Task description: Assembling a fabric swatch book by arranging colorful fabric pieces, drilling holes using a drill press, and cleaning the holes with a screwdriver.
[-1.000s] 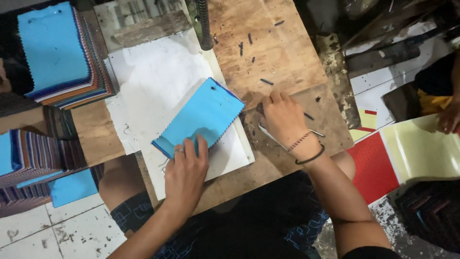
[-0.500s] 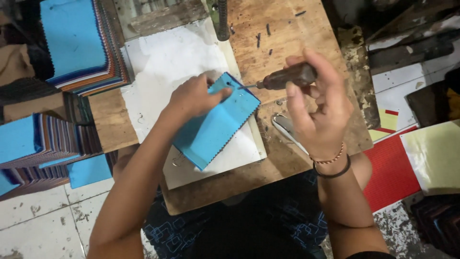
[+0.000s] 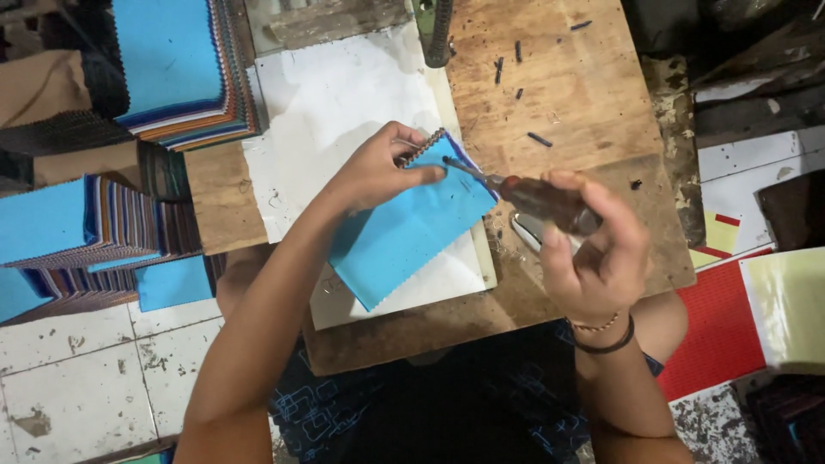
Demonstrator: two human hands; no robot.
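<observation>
Worn wooden workbench (image 3: 567, 94), scratched and stained, with a white sheet (image 3: 344, 94) spread over its left half. Floor (image 3: 77, 378) at lower left is grimy white tile; stacks of fabric swatches (image 3: 185, 69) sit at upper left. Red mat (image 3: 718, 331) and a yellowish sheet (image 3: 795, 305) lie at right, under dim, even light.

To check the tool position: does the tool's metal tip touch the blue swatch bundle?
Yes, the right hand holds the tool with its tip at the bundle's corner.

Plain blue swatch stack (image 3: 404, 228), brown-handled awl (image 3: 537, 199)
</observation>
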